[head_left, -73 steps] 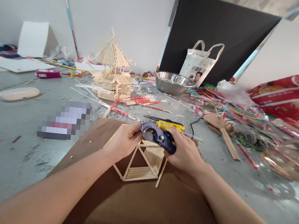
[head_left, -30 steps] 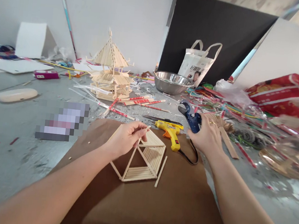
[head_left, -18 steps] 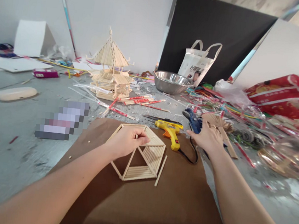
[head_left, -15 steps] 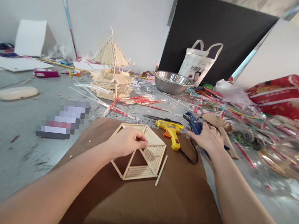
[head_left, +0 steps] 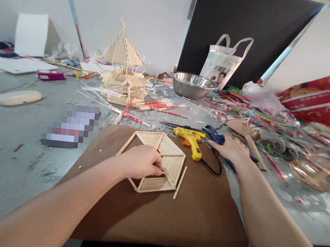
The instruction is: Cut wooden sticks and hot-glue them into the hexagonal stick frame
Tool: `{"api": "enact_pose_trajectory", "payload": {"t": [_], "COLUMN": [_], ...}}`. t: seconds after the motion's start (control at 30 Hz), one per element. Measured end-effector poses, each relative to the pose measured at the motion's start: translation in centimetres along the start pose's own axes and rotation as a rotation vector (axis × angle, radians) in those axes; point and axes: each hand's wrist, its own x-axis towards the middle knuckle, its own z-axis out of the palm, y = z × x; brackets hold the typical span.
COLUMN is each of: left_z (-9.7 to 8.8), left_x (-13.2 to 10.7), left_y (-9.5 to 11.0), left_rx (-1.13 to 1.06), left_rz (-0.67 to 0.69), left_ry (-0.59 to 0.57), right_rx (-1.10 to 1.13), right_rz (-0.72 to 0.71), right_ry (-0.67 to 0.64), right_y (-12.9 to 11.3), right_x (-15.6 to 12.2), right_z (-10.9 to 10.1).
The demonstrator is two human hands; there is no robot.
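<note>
My left hand is pinched closed over a hexagonal frame of thin wooden sticks. What its fingertips hold, if anything, is too small to make out. Some triangular sections of the frame are filled with rows of sticks; others show brown board. My right hand lies on a dark blue pliers-like tool, thumb stretched out, the other fingers partly hidden around the handles. Left of that tool is a yellow glue gun with a black cord. One loose stick rests beside the frame's right edge.
The brown board lies before me. Behind it stand a stick-built pagoda, red-wrapped sticks and a steel bowl. A phone sits at the left. Plastic scraps and a clear amber container crowd the right.
My left hand has shifted down and slightly right over the frame, uncovering more of its upper part. My right hand stays at the blue tool, which has moved slightly nearer me.
</note>
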Motion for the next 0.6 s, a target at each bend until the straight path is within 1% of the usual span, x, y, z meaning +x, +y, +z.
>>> {"api": "enact_pose_trajectory", "payload": {"t": [0.3,0.47,0.6], "left_z": [0.2,0.62,0.76], "left_x": [-0.29,-0.19,-0.13], "left_y": [0.12,0.04,0.03], "left_rx": [0.066,0.143,0.155], "left_rz": [0.073,0.083,0.096], "left_ry": [0.01,0.024,0.024], "right_rx": [0.011,0.019,0.013], "right_rz": [-0.008,-0.018,-0.018], "right_ry": [-0.001,0.005,0.008], "right_y": [0.08,0.24,0.21], "right_x": [0.19,0.33,0.25], "right_z": [0.18,0.38,0.36]}}
